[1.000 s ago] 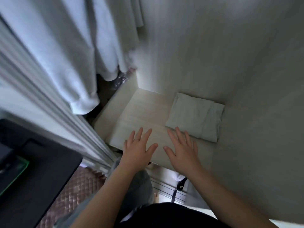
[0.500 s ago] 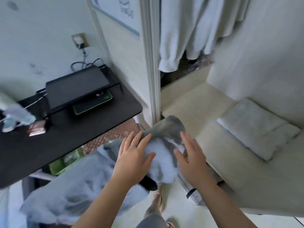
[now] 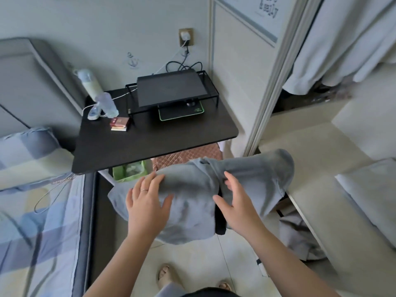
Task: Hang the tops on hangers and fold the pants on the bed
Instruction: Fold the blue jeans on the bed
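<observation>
Grey garment [image 3: 192, 189], soft knit, bunched into a rounded mass, is up in the air over the tiled floor [image 3: 192, 264], between the black table [image 3: 150, 142] and the wardrobe shelf [image 3: 317, 168].

Left hand [image 3: 147, 202] lies palm down on its left half. Its fingers [image 3: 150, 181] are straight and spread, the thumb is out to the side, and there is a ring on one finger.

Right hand [image 3: 235, 202] is on the right half. Its fingers [image 3: 230, 179] are bent, with the tips sunk in a fold. Pinching or only pressing, cannot tell. A black strip [image 3: 220, 217] hangs from the cloth below the thumb.

Edges:
- The table's rounded corner sits just beyond the garment's far edge.
- A pale sliding door frame [image 3: 274, 71] rises between table and shelf.
- The shelf's front edge is near the garment's right end.
- Open floor lies below.

Around:
- Bed [image 3: 32, 221] at left has a checked blue and cream sheet, with a thin wire hanger [image 3: 53, 196] on it, well apart from the garment.
- Folded pale cloth [image 3: 375, 200] lies flat on the shelf.
- White garments [image 3: 342, 39] hang above.
- Green bin [image 3: 130, 170] stands under the table.
</observation>
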